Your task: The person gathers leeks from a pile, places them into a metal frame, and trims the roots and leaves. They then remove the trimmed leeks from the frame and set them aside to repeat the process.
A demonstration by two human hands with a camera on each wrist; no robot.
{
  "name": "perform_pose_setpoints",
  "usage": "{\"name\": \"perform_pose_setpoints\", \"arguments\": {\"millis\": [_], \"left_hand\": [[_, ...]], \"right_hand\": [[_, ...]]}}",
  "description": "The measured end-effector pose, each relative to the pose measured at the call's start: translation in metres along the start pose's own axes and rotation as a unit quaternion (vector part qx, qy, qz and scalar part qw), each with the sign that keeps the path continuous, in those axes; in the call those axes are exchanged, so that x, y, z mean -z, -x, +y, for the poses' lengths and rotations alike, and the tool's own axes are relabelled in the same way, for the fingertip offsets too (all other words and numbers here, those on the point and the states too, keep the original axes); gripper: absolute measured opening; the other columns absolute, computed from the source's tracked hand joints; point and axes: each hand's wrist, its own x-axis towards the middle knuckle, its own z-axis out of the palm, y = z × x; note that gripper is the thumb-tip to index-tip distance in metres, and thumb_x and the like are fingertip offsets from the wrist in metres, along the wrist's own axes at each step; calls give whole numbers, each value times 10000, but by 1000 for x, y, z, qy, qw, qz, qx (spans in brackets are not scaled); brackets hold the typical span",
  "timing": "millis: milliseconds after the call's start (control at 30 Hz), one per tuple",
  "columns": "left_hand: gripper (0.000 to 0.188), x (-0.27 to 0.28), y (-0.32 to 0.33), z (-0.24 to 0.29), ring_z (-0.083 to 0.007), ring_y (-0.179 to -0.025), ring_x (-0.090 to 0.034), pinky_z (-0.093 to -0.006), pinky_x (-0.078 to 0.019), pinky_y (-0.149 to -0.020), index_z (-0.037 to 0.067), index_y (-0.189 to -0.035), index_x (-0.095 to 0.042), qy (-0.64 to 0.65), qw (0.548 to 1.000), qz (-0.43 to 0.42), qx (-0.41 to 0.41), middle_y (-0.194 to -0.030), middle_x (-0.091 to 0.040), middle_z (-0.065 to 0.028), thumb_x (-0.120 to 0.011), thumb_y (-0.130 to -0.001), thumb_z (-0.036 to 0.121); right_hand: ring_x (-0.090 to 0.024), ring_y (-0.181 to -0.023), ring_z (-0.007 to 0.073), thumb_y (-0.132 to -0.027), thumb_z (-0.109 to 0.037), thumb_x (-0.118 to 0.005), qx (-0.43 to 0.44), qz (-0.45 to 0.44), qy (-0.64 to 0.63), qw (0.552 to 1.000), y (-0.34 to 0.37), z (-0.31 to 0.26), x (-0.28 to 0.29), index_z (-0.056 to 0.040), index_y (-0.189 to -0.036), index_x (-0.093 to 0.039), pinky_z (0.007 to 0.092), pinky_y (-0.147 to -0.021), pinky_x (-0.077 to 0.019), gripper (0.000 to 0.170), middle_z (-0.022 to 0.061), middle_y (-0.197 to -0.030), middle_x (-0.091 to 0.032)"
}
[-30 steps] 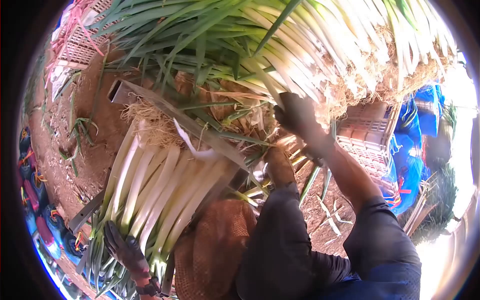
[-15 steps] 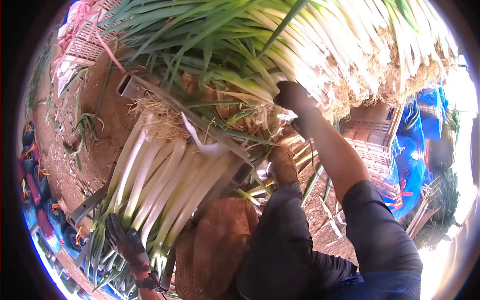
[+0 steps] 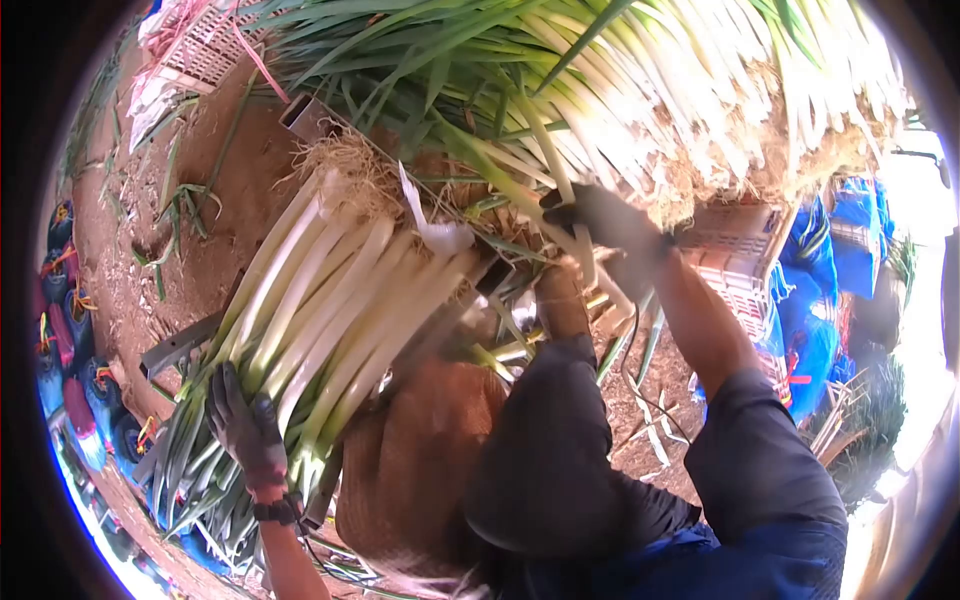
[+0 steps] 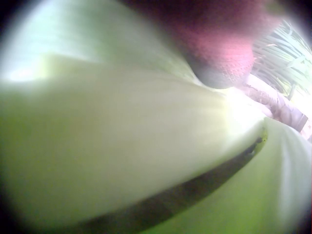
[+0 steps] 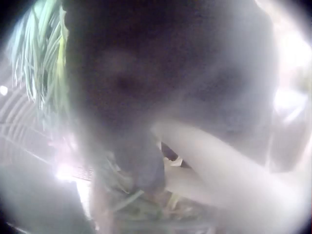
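My gloved left hand [image 3: 247, 430] rests with extended fingers on the green part of a row of leeks [image 3: 310, 290], which lies in a metal frame [image 3: 180, 345] with its roots at the top. Pale stalks [image 4: 122, 126] fill the left wrist view below part of the glove [image 4: 219, 53]. Over by the large leek pile [image 3: 690, 90], my gloved right hand [image 3: 605, 228] grips leek stalks [image 3: 583, 250], whose white ends hang below it. In the right wrist view, the blurred dark glove [image 5: 165, 73] is curled round pale stalks [image 5: 209, 161].
A pale crate [image 3: 735, 250] and blue bags [image 3: 805, 320] stand at the right. Another crate [image 3: 210, 45] with pink strings is at the top left. Coloured bundles [image 3: 80, 400] line the left edge. A brown mesh sack [image 3: 420, 450] lies beside my bent leg [image 3: 550, 440].
The head view has shifted, moving the frame up and right in it. My right hand has drawn back slightly from the pile, and stalks now show clearly in its grip. My left hand stays on the leeks.
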Motion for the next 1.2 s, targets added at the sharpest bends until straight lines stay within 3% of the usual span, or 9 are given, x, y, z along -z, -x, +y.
{"name": "perform_pose_setpoints", "arguments": {"millis": [300, 500, 600, 767, 833, 900, 1000, 1100, 1200], "left_hand": [[614, 21, -11, -29, -319, -1358, -461, -415, -350, -1141, -3, -1471, -426, 274, 952, -105, 84, -1469, -486, -202, -605, -990, 334], [632, 160, -25, 144, -341, -1228, -581, -478, -484, -1037, -3, -1517, -334, 776, 575, -222, 131, -1420, -520, -189, -521, -1024, 348], [637, 156, -17, 229, -291, -1098, -601, -413, -496, -970, -18, -1358, -486, 668, 693, -266, 36, -1251, -558, -172, -579, -973, 481], [580, 178, -17, 322, -164, -819, -577, -323, -501, -763, 38, -1115, -654, 625, 662, -365, 196, -832, -634, -83, -666, -910, 581], [498, 85, -12, 371, -162, -732, -579, -319, -502, -689, 40, -1057, -673, 773, 461, -312, 304, -784, -637, -71, -689, -915, 517], [380, 86, -5, 380, -165, -640, -586, -307, -500, -609, 47, -1012, -678, 815, 399, -270, 321, -718, -629, -53, -717, -909, 411], [222, 99, 15, 390, -172, -564, -609, -287, -506, -534, 57, -990, -662, 804, 472, -241, 268, -651, -615, -29, -741, -890, 239], [196, 89, 29, 413, -175, -624, -636, -291, -534, -569, 48, -1011, -643, 857, 376, -203, 289, -708, -624, -40, -723, -889, 178], [223, 118, 40, 419, -207, -750, -667, -327, -596, -712, 35, -1053, -624, 889, 283, -202, 297, -877, -649, -87, -710, -898, 170]], "right_hand": [[-668, -750, 141, -941, -317, -670, 101, 76, 82, 989, 98, -90, -28, -3, -1066, -706, 299, -689, -546, 341, 69, -864, -709], [-672, -776, 127, -949, -321, -652, -49, 34, -90, 994, 194, -122, -72, 16, -1049, -714, 296, -705, -550, 357, 72, -852, -710], [-666, -779, 136, -939, -300, -666, -31, -7, -124, 992, 238, -121, -75, 19, -1070, -702, 292, -702, -546, 346, 67, -892, -704], [-648, -767, 167, -929, -297, -675, 6, -64, -89, 994, 311, -104, -79, 35, -1092, -648, 311, -681, -540, 371, 79, -866, -668], [-629, -759, 173, -907, -308, -682, 81, -36, 35, 995, 326, -67, -87, 63, -1085, -627, 341, -669, -513, 415, 104, -830, -641], [-621, -788, 161, -905, -286, -671, -22, -69, 134, 988, 355, -78, -97, 70, -1126, -595, 346, -683, -505, 425, 121, -859, -636], [-636, -841, 167, -934, -247, -652, 47, -61, -46, 996, 395, -49, -118, 53, -1255, -537, 331, -724, -529, 455, 111, -976, -648], [-645, -849, 152, -971, -268, -627, -24, 28, -348, 937, 412, -55, -114, 35, -1309, -532, 309, -733, -542, 464, 87, -1031, -655], [-647, -844, 117, -996, -291, -604, -41, 13, -244, 969, 436, -84, -107, 23, -1368, -510, 284, -704, -540, 495, 71, -1049, -659]]}}
